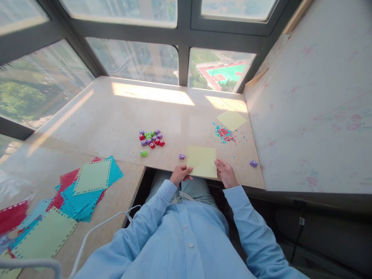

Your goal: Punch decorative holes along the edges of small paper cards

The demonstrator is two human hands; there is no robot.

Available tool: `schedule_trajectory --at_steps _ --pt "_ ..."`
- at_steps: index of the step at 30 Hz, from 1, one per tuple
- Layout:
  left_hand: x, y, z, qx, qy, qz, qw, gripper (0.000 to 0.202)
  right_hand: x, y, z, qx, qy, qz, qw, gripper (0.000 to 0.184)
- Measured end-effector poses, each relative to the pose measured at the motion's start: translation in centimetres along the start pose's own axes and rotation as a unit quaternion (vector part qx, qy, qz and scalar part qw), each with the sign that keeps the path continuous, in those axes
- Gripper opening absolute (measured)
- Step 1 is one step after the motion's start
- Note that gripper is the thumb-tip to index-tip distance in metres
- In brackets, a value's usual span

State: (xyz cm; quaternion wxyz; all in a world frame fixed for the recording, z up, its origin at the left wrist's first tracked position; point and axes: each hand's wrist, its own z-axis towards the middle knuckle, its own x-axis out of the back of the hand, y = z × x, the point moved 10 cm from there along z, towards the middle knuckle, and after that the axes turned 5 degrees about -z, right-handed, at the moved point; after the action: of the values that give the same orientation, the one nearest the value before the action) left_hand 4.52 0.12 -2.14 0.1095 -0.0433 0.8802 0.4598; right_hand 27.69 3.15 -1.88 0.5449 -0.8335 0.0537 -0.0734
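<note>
A pale yellow sheet of paper (202, 161) lies at the front edge of the counter, with small punched holes along its left and right sides. My left hand (180, 174) pinches its lower left corner. On the right edge, my right hand (226, 173) grips the sheet between thumb and fingers. Just left of the paper stands a purple craft punch (181, 156). Another purple punch (254, 163) sits farther right, near the wall. Several small red, green and purple punches (151, 137) are clustered to the left, and a green punch (143, 154) rests just in front of them.
Red and blue punched confetti (225, 134) is scattered at the right beside another yellow sheet (232, 120). Punched red, blue and yellow papers (93, 176) overlap on the left counter. A white cable (95, 229) crosses near my left arm. Windows and a patterned wall (314, 116) border the counter.
</note>
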Motion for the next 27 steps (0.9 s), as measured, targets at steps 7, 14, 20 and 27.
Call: schedule_trajectory --at_steps 7,14,20,27 --pt "4.0 3.1 0.4 -0.078 0.113 0.154 0.979 0.035 -0.7 -0.1 1.7 0.014 -0.009 -0.038 0.999 0.032" --pt "6.2 9.4 0.5 -0.325 0.158 0.390 0.847 0.039 -1.9 -0.3 3.2 0.068 -0.008 -0.076 0.995 0.033" --pt "4.9 9.2 2.6 -0.357 0.073 0.453 0.814 0.029 -2.6 -0.7 3.7 0.088 -0.013 -0.095 0.991 0.033" --pt "5.3 9.3 4.4 -0.344 0.107 0.448 0.818 0.031 -2.4 -1.1 4.1 0.108 0.003 -0.102 0.989 0.031"
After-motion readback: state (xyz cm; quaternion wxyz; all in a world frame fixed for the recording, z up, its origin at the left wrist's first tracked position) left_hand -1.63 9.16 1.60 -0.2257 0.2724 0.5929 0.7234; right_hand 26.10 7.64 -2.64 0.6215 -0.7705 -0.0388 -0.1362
